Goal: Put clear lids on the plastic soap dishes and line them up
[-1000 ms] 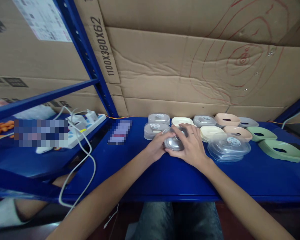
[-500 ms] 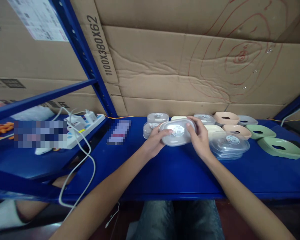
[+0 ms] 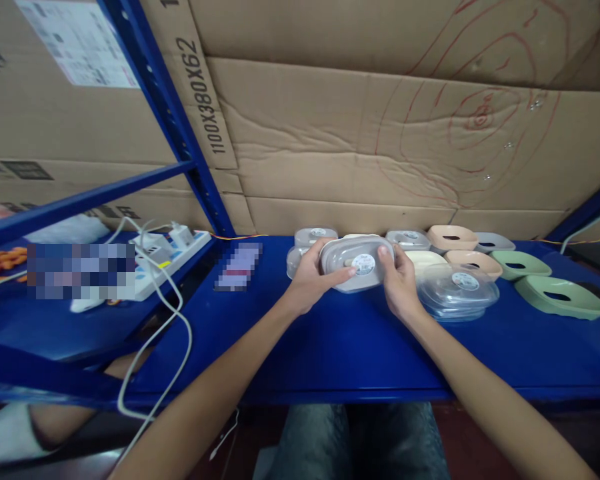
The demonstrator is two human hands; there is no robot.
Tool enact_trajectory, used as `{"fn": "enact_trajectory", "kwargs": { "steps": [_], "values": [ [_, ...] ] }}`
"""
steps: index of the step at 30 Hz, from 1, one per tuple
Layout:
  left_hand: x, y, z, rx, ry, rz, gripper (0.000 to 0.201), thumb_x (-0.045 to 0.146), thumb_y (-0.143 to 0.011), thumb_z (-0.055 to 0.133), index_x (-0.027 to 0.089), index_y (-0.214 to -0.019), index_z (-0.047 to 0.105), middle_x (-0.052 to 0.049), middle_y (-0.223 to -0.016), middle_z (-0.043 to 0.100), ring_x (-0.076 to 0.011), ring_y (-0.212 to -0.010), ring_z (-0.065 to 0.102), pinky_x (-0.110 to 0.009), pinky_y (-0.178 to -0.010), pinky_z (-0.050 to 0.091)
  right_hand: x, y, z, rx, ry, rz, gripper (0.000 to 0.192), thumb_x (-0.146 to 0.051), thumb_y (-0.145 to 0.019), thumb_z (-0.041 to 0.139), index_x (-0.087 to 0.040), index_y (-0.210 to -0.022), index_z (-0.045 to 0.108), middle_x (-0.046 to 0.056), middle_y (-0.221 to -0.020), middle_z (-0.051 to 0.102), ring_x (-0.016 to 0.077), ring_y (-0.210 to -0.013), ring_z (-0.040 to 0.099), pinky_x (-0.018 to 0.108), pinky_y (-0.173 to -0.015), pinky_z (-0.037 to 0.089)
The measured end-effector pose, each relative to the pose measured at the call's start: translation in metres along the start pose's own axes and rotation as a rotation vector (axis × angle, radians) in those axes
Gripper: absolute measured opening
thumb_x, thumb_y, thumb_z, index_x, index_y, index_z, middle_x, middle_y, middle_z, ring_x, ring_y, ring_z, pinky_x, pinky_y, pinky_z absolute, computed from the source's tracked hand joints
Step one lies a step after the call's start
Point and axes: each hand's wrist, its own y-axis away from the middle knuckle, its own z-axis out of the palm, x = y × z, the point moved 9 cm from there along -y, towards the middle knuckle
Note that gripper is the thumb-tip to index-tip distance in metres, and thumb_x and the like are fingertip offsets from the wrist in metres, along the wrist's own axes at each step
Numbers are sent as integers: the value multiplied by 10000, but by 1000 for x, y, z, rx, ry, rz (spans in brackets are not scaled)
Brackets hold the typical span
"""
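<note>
Left hand [image 3: 307, 277], right hand [image 3: 399, 283] gripping lidded container [image 3: 356, 264].

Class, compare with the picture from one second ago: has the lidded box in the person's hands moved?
Yes. The lidded box, then low beside the clear lid stack, is now lifted and tilted toward the camera, held between left hand and right hand.

A storeroom or warehouse: blue steel racking [image 3: 170, 113], flattened cardboard cartons [image 3: 380, 133] at twelve o'clock, rows of identical plastic dishes [image 3: 555, 297] on the counter [image 3: 330, 347].
</note>
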Motion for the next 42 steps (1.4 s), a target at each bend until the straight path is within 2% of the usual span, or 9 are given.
{"fn": "enact_trajectory", "kwargs": {
  "steps": [6,10,12,15,20,24,27,32,42],
  "values": [
    [-6,3,2,-37,-36,-40,653,242,-643,1046,234,-1214,730,-77,-1160,750,-261,-1073,700,-361,-899,586,-12,0,-3,12,111,-110,471,-707,-1026,629,-237,-1046,657,45,-982,725,227,-926,679,384,-864,595],
    [-10,6,7,-46,50,-110,776,277,-680,1034,305,-1379,699,-98,-1322,708,-291,-1083,706,-340,-730,639,-37,3,-1,-2,202,-261,526,-671,-999,686,-246,-1309,670,112,-1292,760,288,-1190,706,477,-1037,594],
    [-11,6,9,-53,96,-139,857,286,-682,1038,350,-1459,683,-101,-1384,689,-293,-1071,714,-335,-695,652,-45,5,2,-30,252,-308,589,-648,-955,753,-255,-1383,652,118,-1368,745,306,-1244,699,498,-1065,588],
    [-12,7,11,-84,143,-167,811,322,-699,1044,336,-1443,721,-115,-1402,687,-296,-1060,725,-356,-713,671,-50,8,2,-30,296,-329,533,-594,-951,775,-251,-1345,672,109,-1329,762,310,-1220,712,504,-1065,589],
    [-20,5,17,-174,310,-257,542,603,-918,852,293,-1355,768,-146,-1516,651,-378,-1198,703,-470,-765,707,-55,11,-6,37,303,-373,371,-504,-1029,704,-227,-1277,716,123,-1276,793,311,-1198,740,504,-1064,594],
    [-26,4,21,-226,369,-318,407,522,-1023,736,287,-1354,755,-126,-1613,593,-415,-1331,643,-563,-845,717,-58,13,-13,80,235,-403,296,-436,-1045,688,-235,-1252,752,112,-1283,815,310,-1211,756,507,-1081,586],
    [-28,2,21,-249,354,-323,402,506,-1059,673,293,-1398,720,-121,-1647,560,-423,-1361,617,-581,-836,718,-62,14,-15,91,231,-450,274,-401,-1043,684,-240,-1251,761,106,-1276,819,310,-1198,765,506,-1078,587],
    [-28,2,18,-236,333,-348,445,535,-1038,700,286,-1406,707,-132,-1617,583,-404,-1342,629,-509,-828,717,-70,17,-15,88,278,-540,276,-383,-1047,672,-242,-1272,746,114,-1260,804,318,-1202,754,520,-1087,574],
    [-36,1,11,-145,280,-329,428,548,-1036,718,294,-1380,720,-126,-1657,571,-432,-1425,599,-560,-922,697,-55,10,-15,64,145,-424,257,-393,-1061,697,-249,-1266,750,112,-1283,805,301,-1233,758,518,-1120,574]
  ]
}}
